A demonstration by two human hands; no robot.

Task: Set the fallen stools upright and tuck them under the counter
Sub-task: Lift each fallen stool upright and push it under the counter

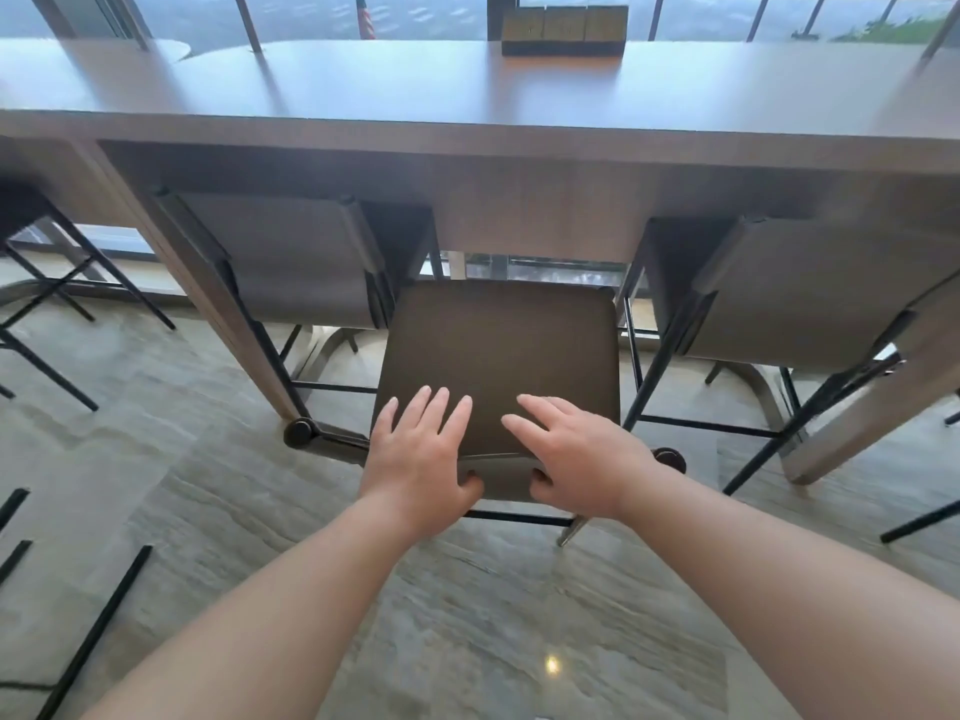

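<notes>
Floor (218, 475): pale veined stone, spread under and behind both hands, a bright lamp glint below the right forearm.

Counter (467, 96): long brown wooden top, running side to side well beyond the fingertips; its apron hung above the far edge of the stool seat. One slanted counter leg (208, 283) came down left of the left hand, a second sloped off far to the right of the right hand.

Windows above the counter, glass and dark mullions, blurred view outside.

Middle stool (498, 356): upright, dark brown square seat directly under both hands, its far edge at the counter apron, most of the seat out in the open on the near side. Black metal legs and a crossbar showed below the wrists.

Left neighbour stool (280, 257) and right neighbour stool (795, 288): grey-brown backs, standing close on either side of the middle stool, leaving a tight slot for it.

More black stool frames far left of the left hand, and loose black bars low left on the floor.

Wooden block holder (564, 31) on the counter's far side, straight ahead of the hands; any writing was too blurred to read.

Left hand (421, 454): fingers straight and flat on the seat's near edge, thumb hooked under the front rim.

Right hand (576, 454): same, fingers spread on the seat, thumb tucked below.
</notes>
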